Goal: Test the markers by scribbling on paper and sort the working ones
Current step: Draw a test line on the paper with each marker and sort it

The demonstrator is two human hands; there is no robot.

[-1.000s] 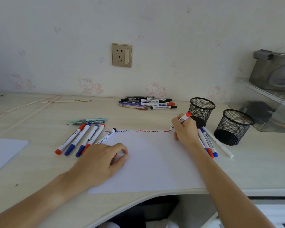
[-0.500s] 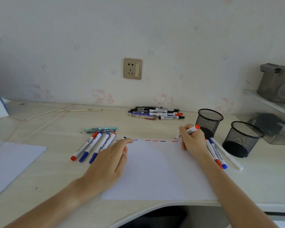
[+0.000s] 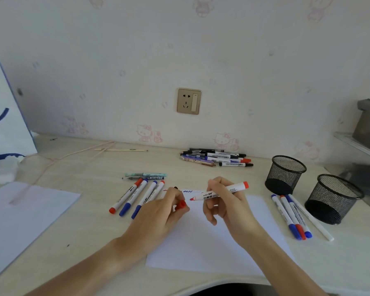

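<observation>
My right hand (image 3: pixel 224 207) grips an uncapped red marker (image 3: pixel 220 192) above the white paper (image 3: pixel 214 251), tip pointing left. My left hand (image 3: pixel 158 214) pinches the red cap (image 3: pixel 181 205) just left of that tip. Red and blue scribbles (image 3: pixel 187 191) run along the paper's top edge. Several red and blue markers (image 3: pixel 135 197) lie in a row left of the paper. Three more markers and a white stick (image 3: pixel 295 216) lie to its right. An untidy pile of markers and pens (image 3: pixel 217 160) lies near the wall.
Two black mesh cups (image 3: pixel 284 174) (image 3: pixel 331 199) stand at the right. Two teal and grey pens (image 3: pixel 145 176) lie behind the left row. Another sheet (image 3: pixel 19 218) covers the left front. A white and blue bag (image 3: pixel 2 116) stands far left; a clear shelf (image 3: pixel 359 144) far right.
My right hand lifted the red marker off the paper's top right corner and swung it left. My left hand picked up the red cap and brought it to the tip.
</observation>
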